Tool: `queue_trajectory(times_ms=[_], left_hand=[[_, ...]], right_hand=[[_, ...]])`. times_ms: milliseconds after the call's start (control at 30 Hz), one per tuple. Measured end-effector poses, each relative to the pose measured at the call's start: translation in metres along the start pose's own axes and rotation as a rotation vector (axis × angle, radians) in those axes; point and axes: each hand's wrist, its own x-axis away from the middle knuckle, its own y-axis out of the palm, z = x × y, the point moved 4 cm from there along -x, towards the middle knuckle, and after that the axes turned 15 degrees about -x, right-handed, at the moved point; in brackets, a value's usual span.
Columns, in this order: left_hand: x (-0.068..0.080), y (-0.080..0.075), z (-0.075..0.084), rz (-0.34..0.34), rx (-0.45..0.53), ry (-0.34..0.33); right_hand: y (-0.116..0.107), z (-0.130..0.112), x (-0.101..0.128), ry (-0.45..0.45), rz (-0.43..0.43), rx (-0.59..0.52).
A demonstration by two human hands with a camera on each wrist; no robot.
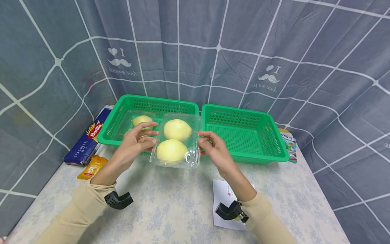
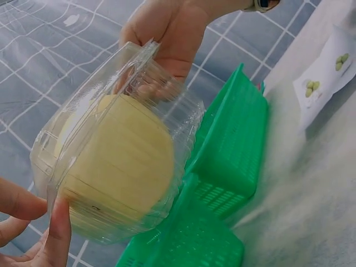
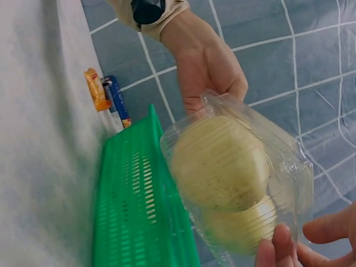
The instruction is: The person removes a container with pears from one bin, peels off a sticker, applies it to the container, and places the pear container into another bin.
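Observation:
A clear plastic clamshell box (image 1: pixel 194 149) is held up over the front edge of the left green basket, tilted toward the head camera. Inside it lie two large pale yellow fruits (image 1: pixel 177 130), perhaps pears. My left hand (image 1: pixel 132 145) pinches the box's left side; in the left wrist view thumb and fingers (image 2: pixel 58 228) meet at its rim. On the opposite side my right hand (image 1: pixel 214 149) grips the edge, its fingertips (image 3: pixel 282 239) against the plastic in the right wrist view. Behind my left hand, another yellow fruit (image 1: pixel 141 120) sits in a clear box in the left basket.
The left green basket (image 1: pixel 163 99) stands beside a right green basket (image 1: pixel 243 157). A blue spaghetti box (image 1: pixel 79 150) and an orange packet (image 1: pixel 92 166) lie at left. Bagged goods (image 1: pixel 290 147) sit at far right. White paper (image 1: pixel 220 203) lies under my right forearm.

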Motion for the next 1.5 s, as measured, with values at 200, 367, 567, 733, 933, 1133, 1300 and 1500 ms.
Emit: queue_trajectory(times_ms=[200,367,567,733,933,1133,1300,1500], left_hand=[[0.002,0.003,-0.005,-0.007,0.031,-0.015],[0.005,0.002,-0.008,-0.018,0.060,0.003],[0.013,0.005,-0.013,-0.055,0.072,-0.003],[0.022,0.012,-0.019,-0.096,0.058,-0.014],[0.031,0.020,-0.025,-0.119,0.068,-0.016],[0.038,0.027,-0.029,-0.152,0.040,-0.015],[0.045,0.033,-0.032,-0.174,0.055,-0.033],[0.055,0.042,-0.045,-0.236,0.058,-0.045]], right_hand=[[0.001,0.006,0.002,-0.046,0.057,0.032],[0.005,0.012,0.008,-0.060,0.092,0.027],[0.009,0.023,0.022,-0.052,0.099,0.001],[0.007,0.034,0.033,-0.036,0.140,-0.080],[0.006,0.046,0.042,-0.013,0.140,-0.124],[0.002,0.053,0.054,0.016,0.115,-0.121],[0.000,0.057,0.062,0.024,0.098,-0.101],[-0.002,0.074,0.073,0.041,0.122,-0.099]])
